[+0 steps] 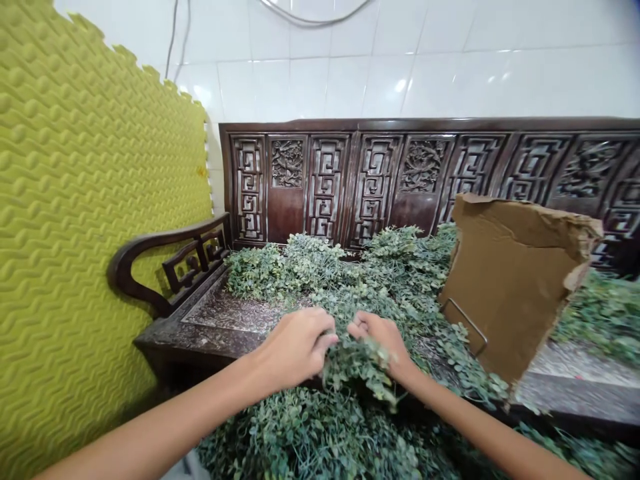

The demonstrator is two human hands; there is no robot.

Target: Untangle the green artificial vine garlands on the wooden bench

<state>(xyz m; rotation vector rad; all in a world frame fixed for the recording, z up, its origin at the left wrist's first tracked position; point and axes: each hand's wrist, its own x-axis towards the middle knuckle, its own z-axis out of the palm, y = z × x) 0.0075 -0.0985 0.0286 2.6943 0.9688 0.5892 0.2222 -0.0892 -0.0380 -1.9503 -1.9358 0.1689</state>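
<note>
Nearest the camera, we are noting two bare forearms (200, 413) spanning the lower part of the view, with a loose heap of foliage (310, 433) lying beneath them, below the front edge of the worktop (220, 317). The left hand (297, 343) is curling narrowly, its thumb lying close to the fingers; whether a stem is sitting in that pinch, we cannot tell. The right hand (384, 340) is folding tightly and appears to be gripping a leafy sprig (363, 370), which is hanging just below the hands, above the heap. Behind, more bunches (313, 260) are covering much of the worktop, up to its carved backrest (285, 213). To the right, torn cardboard (505, 280) is standing tilted, with a bent wire (465, 327) showing at its lower left.

We are judging this to be fine finger work on the sprig. We are advising pinching by the stem rather than the leaves, pulling gently, steadying with one hand while the other is working, and keeping neighbouring strands from tangling.
</note>
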